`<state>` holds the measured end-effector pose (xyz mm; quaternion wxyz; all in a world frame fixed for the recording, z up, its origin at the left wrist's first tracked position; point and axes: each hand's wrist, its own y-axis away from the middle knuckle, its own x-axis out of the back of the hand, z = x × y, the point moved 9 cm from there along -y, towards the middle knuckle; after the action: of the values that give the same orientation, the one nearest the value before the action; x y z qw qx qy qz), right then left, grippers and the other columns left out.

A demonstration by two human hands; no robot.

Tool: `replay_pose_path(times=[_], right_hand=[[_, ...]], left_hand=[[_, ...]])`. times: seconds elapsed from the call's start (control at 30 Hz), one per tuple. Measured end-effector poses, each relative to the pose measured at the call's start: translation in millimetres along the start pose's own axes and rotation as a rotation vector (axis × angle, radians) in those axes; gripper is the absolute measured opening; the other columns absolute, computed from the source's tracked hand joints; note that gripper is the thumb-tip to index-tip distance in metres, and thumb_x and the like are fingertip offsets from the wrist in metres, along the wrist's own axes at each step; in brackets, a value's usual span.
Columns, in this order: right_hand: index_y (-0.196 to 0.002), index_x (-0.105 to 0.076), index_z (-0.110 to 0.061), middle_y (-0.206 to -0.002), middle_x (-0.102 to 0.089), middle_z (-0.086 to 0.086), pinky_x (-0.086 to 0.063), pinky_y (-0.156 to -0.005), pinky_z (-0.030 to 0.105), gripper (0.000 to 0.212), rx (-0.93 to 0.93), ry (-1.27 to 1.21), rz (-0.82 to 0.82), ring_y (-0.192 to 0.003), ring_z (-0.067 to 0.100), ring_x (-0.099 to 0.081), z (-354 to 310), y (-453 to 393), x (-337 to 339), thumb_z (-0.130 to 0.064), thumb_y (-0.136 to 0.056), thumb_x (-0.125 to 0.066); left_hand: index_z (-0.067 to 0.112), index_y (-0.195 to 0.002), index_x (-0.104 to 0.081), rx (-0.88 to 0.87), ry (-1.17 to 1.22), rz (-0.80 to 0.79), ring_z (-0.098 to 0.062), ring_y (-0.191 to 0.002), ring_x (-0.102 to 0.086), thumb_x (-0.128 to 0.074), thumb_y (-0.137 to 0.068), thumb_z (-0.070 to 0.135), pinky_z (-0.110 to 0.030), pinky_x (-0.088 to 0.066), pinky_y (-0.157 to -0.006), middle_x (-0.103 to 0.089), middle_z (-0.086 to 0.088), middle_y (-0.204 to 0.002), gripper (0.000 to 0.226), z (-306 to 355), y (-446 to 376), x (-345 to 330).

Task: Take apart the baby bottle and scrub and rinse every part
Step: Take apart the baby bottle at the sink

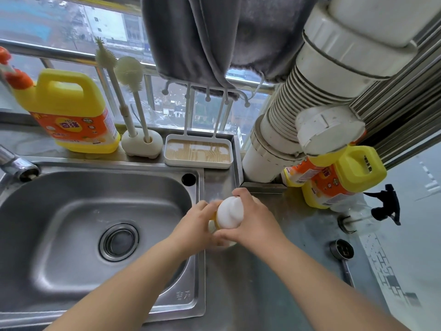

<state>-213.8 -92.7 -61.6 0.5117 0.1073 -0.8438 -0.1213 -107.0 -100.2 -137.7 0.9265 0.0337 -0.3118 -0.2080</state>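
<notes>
The baby bottle (229,212), with a white rounded cap and a yellow ring beneath it, is held just right of the steel sink (78,206), above the counter edge. My left hand (193,225) grips its left side at the yellow ring. My right hand (248,219) wraps round the white cap from the right, fingers curled over the top. The bottle's body is mostly hidden under both hands. Two white bottle brushes (130,75) stand upright in a holder (142,140) behind the sink.
A yellow detergent jug (69,108) stands at back left, the tap (18,164) at far left. A white drying rack tray (198,151) sits behind the sink. More yellow jugs (338,177), a spray bottle (384,206) and a metal scoop (341,250) lie at right.
</notes>
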Motion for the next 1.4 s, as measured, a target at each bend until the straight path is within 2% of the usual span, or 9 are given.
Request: replay_pose_path(times=[0.13, 0.3, 0.47, 0.67, 0.83, 1.0, 1.07, 1.23, 1.4], right_hand=[[-0.122, -0.037, -0.03, -0.12, -0.05, -0.003, -0.042, -0.083, 0.026, 0.075, -0.009, 0.036, 0.034, -0.104, 0.019, -0.053, -1, -2, -2, -0.044, -0.062, -0.078], [-0.121, -0.04, -0.028, -0.119, -0.05, -0.004, -0.042, -0.08, 0.024, 0.073, 0.065, 0.055, 0.024, -0.1, 0.017, -0.052, -2, 0, -1, -0.045, -0.062, -0.078], [-0.122, -0.041, -0.028, -0.124, -0.049, -0.005, -0.036, -0.077, 0.02, 0.074, 0.162, 0.083, -0.008, -0.101, 0.015, -0.051, -4, -4, 0, -0.045, -0.062, -0.08], [-0.119, -0.045, -0.029, -0.123, -0.05, -0.009, -0.044, -0.084, 0.023, 0.07, 0.308, 0.103, -0.149, -0.1, 0.01, -0.049, -12, -7, 0, -0.043, -0.061, -0.082], [-0.117, -0.038, -0.042, -0.118, -0.045, -0.017, -0.042, -0.08, 0.02, 0.072, 0.259, 0.039, -0.168, -0.1, 0.008, -0.048, -3, -7, 6, -0.046, -0.059, -0.081], [-0.113, -0.038, -0.051, -0.112, -0.04, -0.016, -0.033, -0.073, 0.007, 0.074, 0.198, -0.064, -0.09, -0.097, 0.002, -0.043, 7, 0, 11, -0.046, -0.055, -0.083], [-0.113, -0.039, -0.05, -0.113, -0.041, -0.016, -0.032, -0.074, 0.004, 0.072, 0.23, -0.081, -0.115, -0.099, 0.001, -0.043, 3, 2, 12, -0.042, -0.057, -0.083], [-0.108, -0.041, -0.051, -0.108, -0.048, -0.024, -0.039, -0.074, 0.012, 0.07, 0.209, -0.142, -0.083, -0.094, -0.001, -0.049, 1, -6, 31, -0.041, -0.055, -0.085], [-0.108, -0.045, -0.042, -0.099, -0.051, -0.022, -0.047, -0.068, 0.022, 0.061, -0.007, -0.418, 0.084, -0.087, 0.003, -0.054, 26, -16, 43, -0.04, -0.061, -0.084]], left_hand=[[0.033, -0.133, -0.046, 0.012, 0.052, 0.045, -0.017, -0.099, -0.047, -0.078, -0.04, 0.055, -0.031, -0.045, -0.091, -0.042, 0.009, -0.095, 0.101, 0, -5, -2], [0.031, -0.11, -0.061, -0.041, 0.264, 0.037, -0.007, -0.089, -0.061, -0.084, -0.044, 0.044, -0.029, -0.052, -0.082, -0.065, 0.01, -0.091, 0.071, 1, -7, -5], [0.045, -0.109, -0.056, -0.002, 0.294, 0.021, -0.005, -0.091, -0.065, -0.085, -0.045, 0.043, -0.028, -0.053, -0.084, -0.069, 0.014, -0.096, 0.07, -5, -8, -7], [0.033, -0.115, -0.059, 0.001, 0.257, -0.075, -0.005, -0.094, -0.064, -0.091, -0.049, 0.035, -0.029, -0.053, -0.086, -0.069, 0.012, -0.099, 0.074, -11, -14, -10], [0.045, -0.112, -0.053, -0.028, 0.23, -0.087, 0.004, -0.096, -0.059, -0.092, -0.054, 0.03, -0.01, -0.046, -0.082, -0.065, 0.017, -0.103, 0.072, 2, -10, -3], [0.044, -0.121, -0.051, -0.077, 0.142, -0.1, -0.002, -0.102, -0.057, -0.091, -0.05, 0.04, -0.02, -0.047, -0.089, -0.063, 0.015, -0.108, 0.082, 11, -4, 9], [0.046, -0.118, -0.05, -0.08, 0.118, -0.106, 0.0, -0.099, -0.056, -0.093, -0.049, 0.033, -0.013, -0.044, -0.086, -0.063, 0.014, -0.106, 0.082, 10, -1, 15], [0.053, -0.109, -0.046, -0.067, 0.136, -0.089, 0.014, -0.098, -0.054, -0.094, -0.05, 0.023, -0.001, -0.037, -0.08, -0.06, 0.031, -0.104, 0.082, 1, 4, 32], [0.039, -0.126, -0.047, -0.059, 0.134, -0.109, 0.014, -0.109, -0.049, -0.092, -0.054, 0.03, 0.0, -0.033, -0.088, -0.059, 0.023, -0.117, 0.086, -7, 13, 39]])
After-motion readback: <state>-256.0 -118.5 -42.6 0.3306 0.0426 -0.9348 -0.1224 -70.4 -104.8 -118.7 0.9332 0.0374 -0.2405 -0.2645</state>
